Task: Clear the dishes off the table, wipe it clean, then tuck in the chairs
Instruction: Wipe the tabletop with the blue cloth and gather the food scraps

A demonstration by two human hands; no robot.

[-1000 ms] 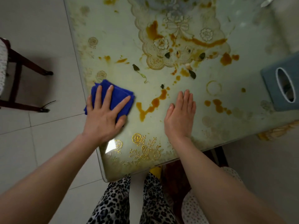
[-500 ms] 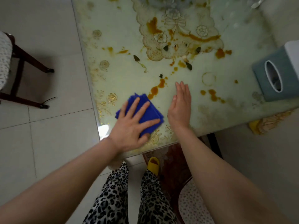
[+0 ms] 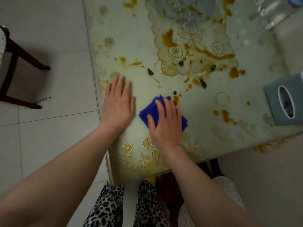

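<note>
While our flat right hand (image 3: 165, 122) presses the blue cloth (image 3: 153, 110) and our flat left hand (image 3: 118, 105) rests on the table (image 3: 205, 128), we wipe, and next we should rub the orange spills (image 3: 225, 114) to the right.

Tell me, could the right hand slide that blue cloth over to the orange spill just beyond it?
Probably yes. The right hand presses flat on the blue cloth, and the orange spill lies at the cloth's far edge with nothing between.
</note>
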